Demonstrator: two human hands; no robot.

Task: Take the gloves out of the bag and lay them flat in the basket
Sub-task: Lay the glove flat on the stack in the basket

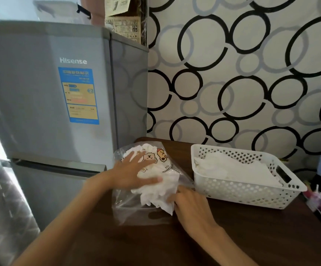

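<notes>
Presently we find the gloves (155,191) bunched at the mouth of the clear bag (129,210) on the table (232,237), left of the basket (251,194). Our left hand (132,173) lies spread, fingers straight, pressing the bag from above. Our right hand (190,202), nearer the basket, has fingers at the wad's right edge; whether they pinch it we cannot tell. The pull would run rightward.

Two bare forearms, left hand (130,174), right hand (191,206), no sleeves, rings or watch showing
</notes>
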